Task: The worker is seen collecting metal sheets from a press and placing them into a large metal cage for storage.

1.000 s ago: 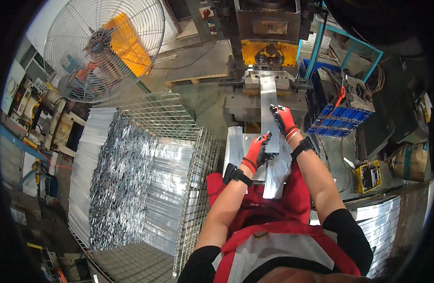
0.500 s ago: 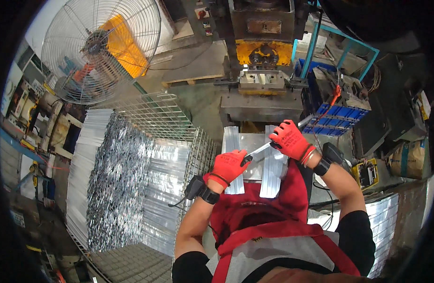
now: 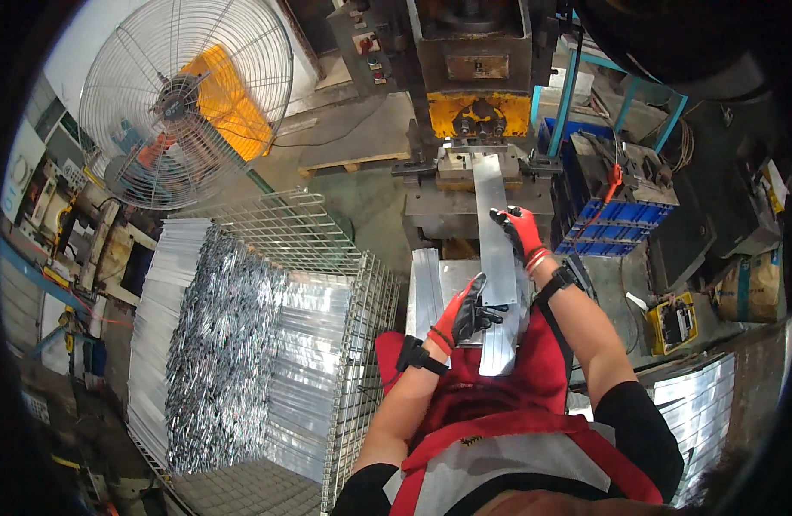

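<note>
A long flat metal strip [image 3: 494, 228] points away from me, its far end over the die block [image 3: 452, 166] of the press. My right hand [image 3: 525, 234], in a red glove with black fingertips, grips the strip's right edge about midway. At the near end my left hand [image 3: 466, 316], gloved alike, is closed around the strip's left corner, with its fingers partly under it. Below lie more strips: one stack [image 3: 427, 292] to the left and another strip [image 3: 497, 348] under the held one, both on a pale surface in front of my red apron.
A wire cage [image 3: 349, 361] full of stacked metal strips [image 3: 228, 344] stands at left, with a large fan [image 3: 185, 99] behind it. Blue crates [image 3: 594, 219] with metal parts sit right of the press [image 3: 478, 64]. A yellow tray [image 3: 673, 324] lies on the floor at right.
The strip, earlier held slantwise between both hands and seen nearly edge-on, now lies flat to view and reaches the die. My right hand moved slightly left; my left moved right and nearer me.
</note>
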A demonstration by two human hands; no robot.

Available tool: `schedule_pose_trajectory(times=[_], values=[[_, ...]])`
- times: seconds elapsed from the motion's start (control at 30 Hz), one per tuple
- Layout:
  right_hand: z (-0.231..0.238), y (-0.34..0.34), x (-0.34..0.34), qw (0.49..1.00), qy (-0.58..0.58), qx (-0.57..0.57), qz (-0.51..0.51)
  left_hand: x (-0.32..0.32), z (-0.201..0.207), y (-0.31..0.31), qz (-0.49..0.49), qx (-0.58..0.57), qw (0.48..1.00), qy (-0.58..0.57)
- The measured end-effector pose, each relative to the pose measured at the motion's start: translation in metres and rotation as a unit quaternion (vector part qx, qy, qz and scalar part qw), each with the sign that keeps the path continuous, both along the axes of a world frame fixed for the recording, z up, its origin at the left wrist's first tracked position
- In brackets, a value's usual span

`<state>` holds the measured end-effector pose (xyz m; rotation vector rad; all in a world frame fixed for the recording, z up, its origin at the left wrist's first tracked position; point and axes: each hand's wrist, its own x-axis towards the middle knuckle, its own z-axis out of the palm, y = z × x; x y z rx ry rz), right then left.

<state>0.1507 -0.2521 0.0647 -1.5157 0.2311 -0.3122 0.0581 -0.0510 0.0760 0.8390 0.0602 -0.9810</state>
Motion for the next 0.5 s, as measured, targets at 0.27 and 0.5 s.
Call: schedule_pose_trajectory(times=[0.27,0.5], values=[[-0.005,0.018,0.023,0.978,-0.057,0.192,0.064,0.023,0.000,-0.015,0.035,-0.057,0.998,-0.007],[-0.003,0.023,0.026,0.981,-0.012,0.188,0.053,0.022,-0.003,-0.015,0.079,-0.022,0.997,-0.008]])
